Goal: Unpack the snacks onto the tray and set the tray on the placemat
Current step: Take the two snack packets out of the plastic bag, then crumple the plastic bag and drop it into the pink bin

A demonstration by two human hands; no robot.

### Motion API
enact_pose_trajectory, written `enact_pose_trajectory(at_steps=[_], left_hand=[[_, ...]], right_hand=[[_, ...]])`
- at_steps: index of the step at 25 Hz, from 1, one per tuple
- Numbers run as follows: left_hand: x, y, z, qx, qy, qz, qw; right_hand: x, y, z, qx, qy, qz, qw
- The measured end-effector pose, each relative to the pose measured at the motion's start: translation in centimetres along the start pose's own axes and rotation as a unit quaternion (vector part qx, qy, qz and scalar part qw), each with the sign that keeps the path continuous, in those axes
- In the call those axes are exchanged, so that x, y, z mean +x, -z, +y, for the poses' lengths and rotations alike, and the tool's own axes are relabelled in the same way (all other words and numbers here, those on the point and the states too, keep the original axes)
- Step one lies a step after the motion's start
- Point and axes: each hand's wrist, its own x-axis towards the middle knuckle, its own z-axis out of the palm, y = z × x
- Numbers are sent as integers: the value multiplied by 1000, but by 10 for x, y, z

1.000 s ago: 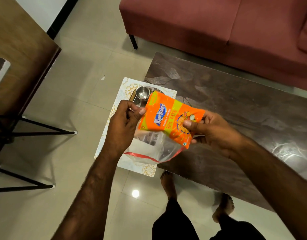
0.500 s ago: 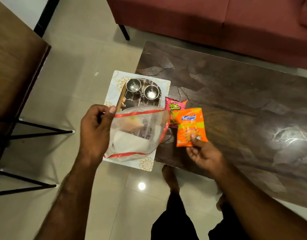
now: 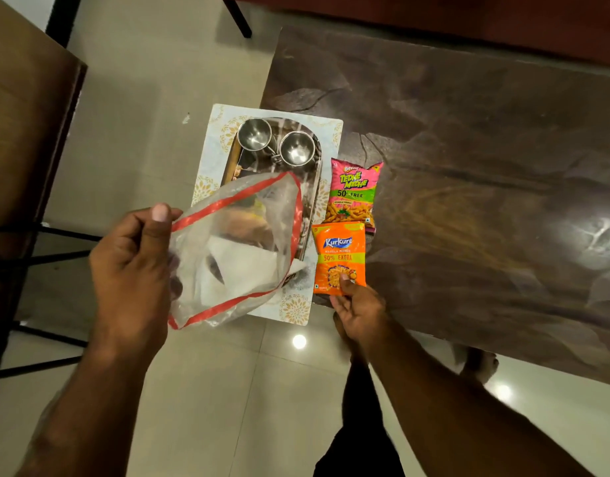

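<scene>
Glossy pale tile floor (image 3: 152,80) with lamp glints (image 3: 299,341), dark marbled desk (image 3: 485,139), red sofa (image 3: 434,15) behind, brown wooden table (image 3: 25,98) at left.

- The orange packet (image 3: 339,256) carries the brand "Kurkure" in white letters on a blue patch.
- Beneath that, in small print, it reads "MASALA MUNCH", and a yellow band below says "50% EXTRA".
- The pink packet (image 3: 355,191) reads "TEDHE MEDHE" in yellow letters.
- Its green band says "50% FREE", with "MASALA TADKA" in small print under it.
- The brand mark at the pink packet's top is too small to read.
</scene>
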Motion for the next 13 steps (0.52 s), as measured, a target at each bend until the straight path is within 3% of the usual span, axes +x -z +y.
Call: enact_pose_trajectory(at_steps=[5, 6, 8, 10, 12, 13], left_hand=[[-4, -6, 8, -51, 41, -10, 998], [-4, -8, 11, -64, 58, -8, 996], [-5, -9, 19, -90, 91, -2, 992], [-6, -8, 28, -108, 113, -13, 988], [-6, -6, 37, -133, 134, -33, 981], [-5, -3, 42, -155, 152, -40, 975]], right_hand=[[-31, 4, -18, -229, -32, 24, 973], [-39, 10, -22, -304, 1, 51, 951], [-55, 21, -29, -442, 158, 91, 878], [-74, 27, -41, -463, 299, -24, 834], [-90, 17, -55, -415, 334, -180, 827], [-99, 7, -63, -399, 330, -214, 828]])
